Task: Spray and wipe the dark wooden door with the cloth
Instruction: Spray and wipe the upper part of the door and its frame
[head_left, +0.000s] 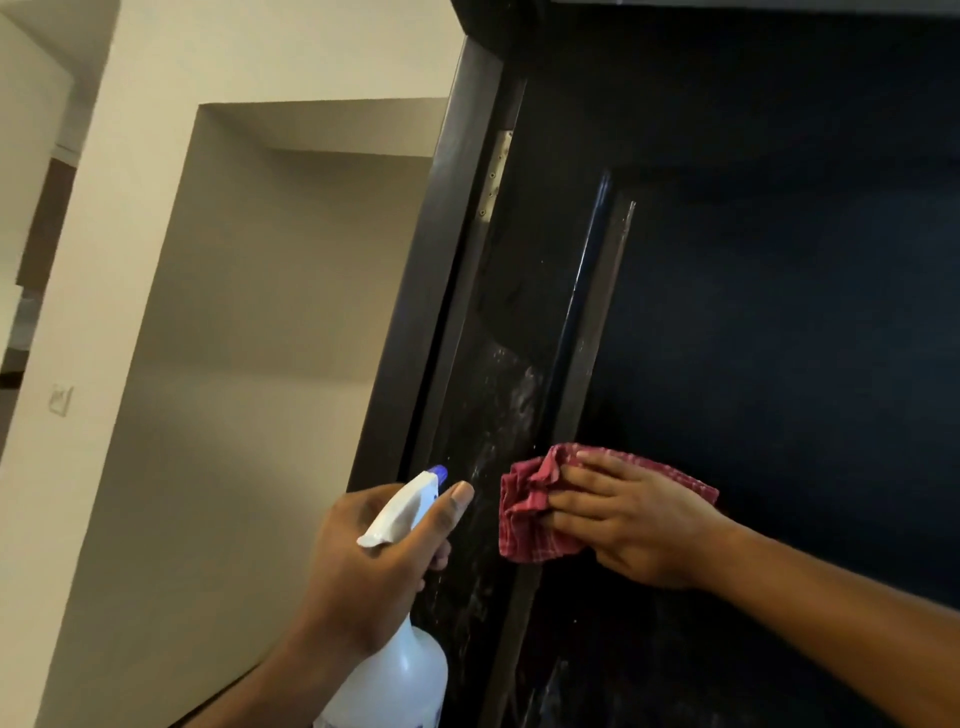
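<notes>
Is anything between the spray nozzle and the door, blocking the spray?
Nothing visible does. The nozzle of the spray bottle in the left hand faces the wet door; the cloth under the right hand lies beside that line.

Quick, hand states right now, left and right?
Left hand: grips the spray bottle by its neck.
Right hand: flat, pressing the red checked cloth against the dark door.
</notes>
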